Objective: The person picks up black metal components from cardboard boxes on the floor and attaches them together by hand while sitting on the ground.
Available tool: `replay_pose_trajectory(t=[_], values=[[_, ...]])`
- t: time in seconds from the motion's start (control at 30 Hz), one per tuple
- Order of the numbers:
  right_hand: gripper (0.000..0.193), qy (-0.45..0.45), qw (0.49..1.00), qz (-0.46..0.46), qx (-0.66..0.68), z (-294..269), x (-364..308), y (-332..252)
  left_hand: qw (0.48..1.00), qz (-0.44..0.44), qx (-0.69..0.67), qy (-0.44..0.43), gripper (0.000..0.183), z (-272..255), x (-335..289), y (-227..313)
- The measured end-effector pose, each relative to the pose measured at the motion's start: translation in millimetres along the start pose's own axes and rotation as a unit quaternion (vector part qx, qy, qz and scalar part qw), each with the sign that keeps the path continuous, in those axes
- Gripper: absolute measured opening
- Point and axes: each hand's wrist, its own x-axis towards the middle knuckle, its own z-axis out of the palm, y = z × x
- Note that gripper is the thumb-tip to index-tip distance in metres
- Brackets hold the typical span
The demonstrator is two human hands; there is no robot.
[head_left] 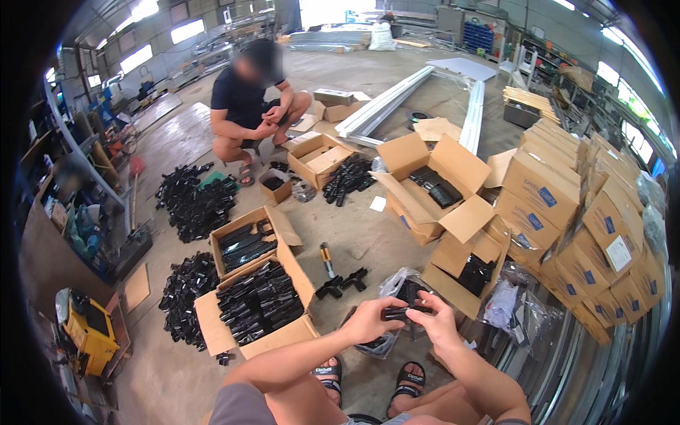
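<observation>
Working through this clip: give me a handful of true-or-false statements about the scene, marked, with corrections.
1. The wearer's left hand and right hand are both at a black item. True.
2. An orange-handled tool lies on the floor. True.
3. The co-worker is standing upright. False: the co-worker is down low, knees bent.
4. The wearer's feet are bare. False: they wear dark sandals.
5. The open carton near the left forearm holds black parts. True.
6. The yellow case is at the picture's right. False: the yellow case is at the lower left.
</observation>
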Motion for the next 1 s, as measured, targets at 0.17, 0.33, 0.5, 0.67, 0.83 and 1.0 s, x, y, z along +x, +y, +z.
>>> replay_pose_trajectory(t=[0.17, 0.33, 0.5, 0.67, 0.83, 1.0], values=[[0.065, 0.003, 1.0, 0.008, -0.007, 2.2, -0.6, -5.1, 0.998, -0.003, 0.058, 0.025, 0.043, -2.4, 1.0, 9.7], [0.057, 0.004, 0.999, -0.027, -0.04, -13.2, 3.2, 2.6, 0.996, 0.048, 0.074, 0.033, 0.036, 13.1, 12.6, 8.9], [0.049, 0.033, 0.999, -0.013, -0.008, -10.5, 8.3, -7.7, 0.984, -0.075, -0.163, 0.021, 0.032, 0.0, 11.6, -21.9], [0.032, 0.203, 0.973, -0.112, -0.007, -90.5, -36.1, -45.1, 0.963, -0.123, -0.24, 0.006, 0.029, -5.0, 11.9, -13.5], [0.023, 0.502, 0.848, -0.168, -0.024, -184.4, -91.7, -13.4, 0.933, -0.14, -0.329, 0.043, 0.02, -24.4, 6.1, -2.1], [0.031, 0.678, 0.723, -0.132, 0.002, -253.5, -158.4, 49.6, 0.922, -0.157, -0.35, 0.054, 0.015, -14.7, 6.2, -7.6]])
